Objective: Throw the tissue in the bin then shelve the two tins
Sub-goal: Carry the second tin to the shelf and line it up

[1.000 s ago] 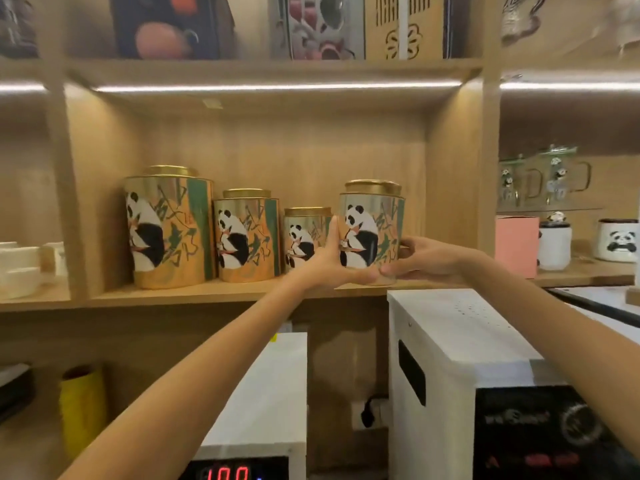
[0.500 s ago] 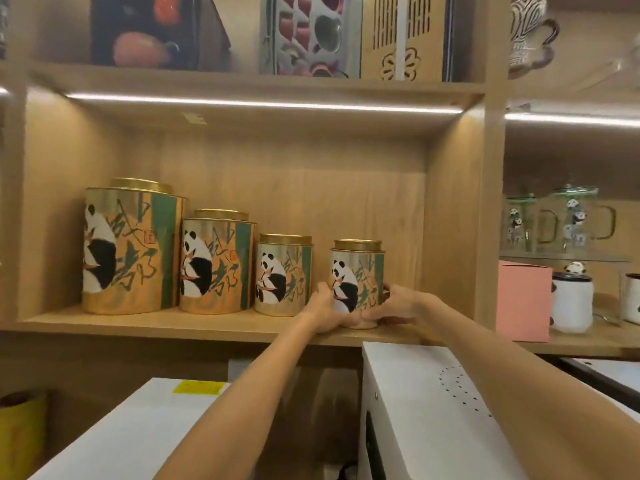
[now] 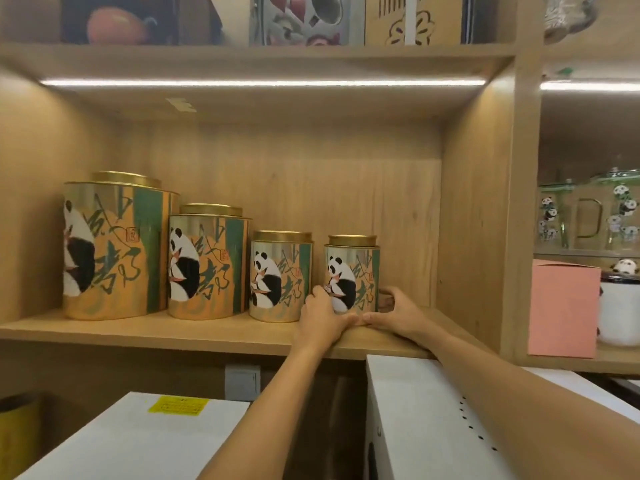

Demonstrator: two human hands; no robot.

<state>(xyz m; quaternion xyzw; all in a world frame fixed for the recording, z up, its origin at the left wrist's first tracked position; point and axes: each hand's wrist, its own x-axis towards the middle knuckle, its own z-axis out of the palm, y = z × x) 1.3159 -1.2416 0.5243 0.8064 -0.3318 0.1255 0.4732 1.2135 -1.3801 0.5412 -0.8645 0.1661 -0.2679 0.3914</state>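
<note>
Several gold panda tins stand in a row on the wooden shelf [image 3: 145, 332], shrinking from left to right. The smallest tin [image 3: 351, 273] stands upright at the right end, beside a slightly larger small tin [image 3: 281, 276]. My left hand [image 3: 320, 317] cups the smallest tin's lower left side and my right hand [image 3: 393, 311] cups its lower right side; both touch its base and my thumbs meet in front. No tissue or bin is in view.
A large tin [image 3: 114, 247] and a medium tin [image 3: 207, 261] fill the shelf's left. A pink box [image 3: 562, 308], a white panda mug [image 3: 618, 306] and glass panda cups [image 3: 588, 216] sit in the right compartment. White appliances [image 3: 450, 420] stand below the shelf.
The smallest tin went from held in the air in front of the shelf to standing on the shelf at the row's right end, with both hands still around its base.
</note>
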